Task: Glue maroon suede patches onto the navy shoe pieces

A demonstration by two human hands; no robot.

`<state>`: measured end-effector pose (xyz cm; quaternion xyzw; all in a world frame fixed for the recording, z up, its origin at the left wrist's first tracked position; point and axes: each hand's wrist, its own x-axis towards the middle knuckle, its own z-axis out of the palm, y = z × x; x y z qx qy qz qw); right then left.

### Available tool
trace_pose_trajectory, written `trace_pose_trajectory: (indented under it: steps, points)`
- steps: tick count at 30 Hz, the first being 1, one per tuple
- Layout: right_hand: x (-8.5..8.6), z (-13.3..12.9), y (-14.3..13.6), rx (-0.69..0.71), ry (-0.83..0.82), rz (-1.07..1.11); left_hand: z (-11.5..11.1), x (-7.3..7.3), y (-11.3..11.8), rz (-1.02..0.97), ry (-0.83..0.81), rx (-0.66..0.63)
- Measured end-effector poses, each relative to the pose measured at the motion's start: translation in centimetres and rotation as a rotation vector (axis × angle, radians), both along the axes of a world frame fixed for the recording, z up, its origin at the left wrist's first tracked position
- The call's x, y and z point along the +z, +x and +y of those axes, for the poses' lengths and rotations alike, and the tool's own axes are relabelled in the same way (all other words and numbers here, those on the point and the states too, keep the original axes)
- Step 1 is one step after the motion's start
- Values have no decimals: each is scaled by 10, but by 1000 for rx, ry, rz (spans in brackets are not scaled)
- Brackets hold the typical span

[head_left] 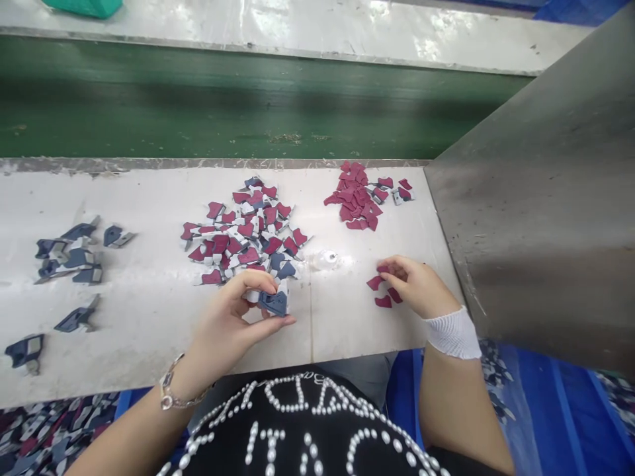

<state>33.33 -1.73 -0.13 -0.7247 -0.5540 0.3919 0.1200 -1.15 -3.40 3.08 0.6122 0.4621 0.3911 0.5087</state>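
Note:
My left hand [238,314] grips a small dark-blue and white plastic part [274,303] between thumb and fingers, above the bench. To the right, my right hand [417,284] pinches a flat maroon piece [383,269] at its fingertips, partly hidden by the fingers. Just below those fingertips lie a few loose maroon pieces [383,302]. Beyond my left hand spreads a heap of white and blue parts with maroon faces [248,255]. A pile of flat maroon pieces [353,198] sits farther back on the right.
A metal panel [540,185] bounds the bench [153,311] on the right. Several blue and white parts [74,254] lie at the left. Behind runs a green belt [198,106]. A clear object [325,259] lies mid-bench. Parts fill a container [49,426] below the front left.

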Motion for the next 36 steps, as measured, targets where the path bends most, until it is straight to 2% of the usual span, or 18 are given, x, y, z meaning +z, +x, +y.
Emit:
trace_pose_trajectory:
  steps: [4, 7, 10, 15, 19, 25, 31, 36]
  points:
    - [32, -11, -24, -60, 79, 216, -1, -4, 4, 31, 43, 48]
    - [57, -21, -59, -12, 87, 461, -2, -6, 10, 95, 111, 93]
    - [69, -23, -97, 33, 98, 627, -3, -7, 16, 121, 179, 116]
    - [68, -10, -130, 3, 74, 791, -4, -5, 21, 121, 302, 152]
    - [68, -3, -136, -25, 42, 853, -4, -3, 20, 179, 434, 177]
    - [68, -2, -141, -33, 18, 871, -5, -1, 17, 196, 493, 194]
    - [70, -4, -138, 57, 52, 838, -6, 1, 14, 197, 498, 182]
    - [75, -6, -142, 175, 109, 722, -8, 5, 12, 222, 577, 174]
